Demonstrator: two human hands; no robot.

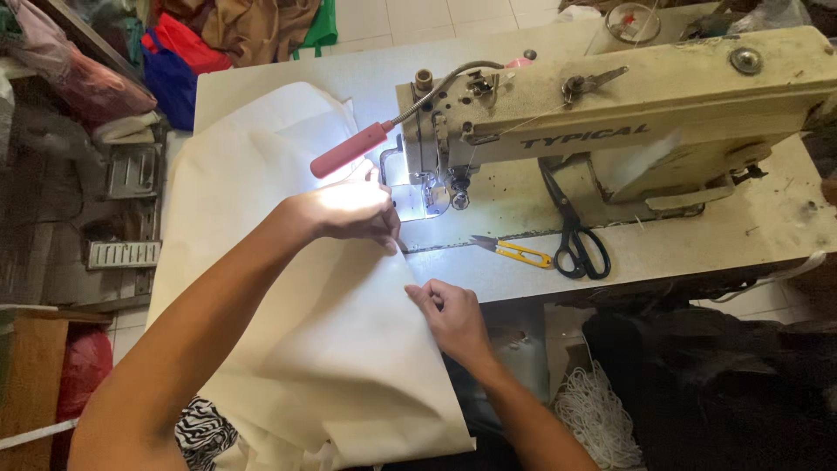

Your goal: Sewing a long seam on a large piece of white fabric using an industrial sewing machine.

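Pinching the cream cloth [331, 349] edge, both hands, left hand [349, 209] at eleven o'clock of right hand [453, 314], are risking fingers slipping under the needle [455, 194].

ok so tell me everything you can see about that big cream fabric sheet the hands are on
The large cream sheet of fabric looks smooth, stiff and matte, like a non-woven cloth. It lies spread over the left end of the pale sewing table and hangs off the near edge toward the person. Its right edge runs toward the needle of the beige sewing machine, lit by a lamp. The left hand presses it near the needle; the right hand pinches its edge.
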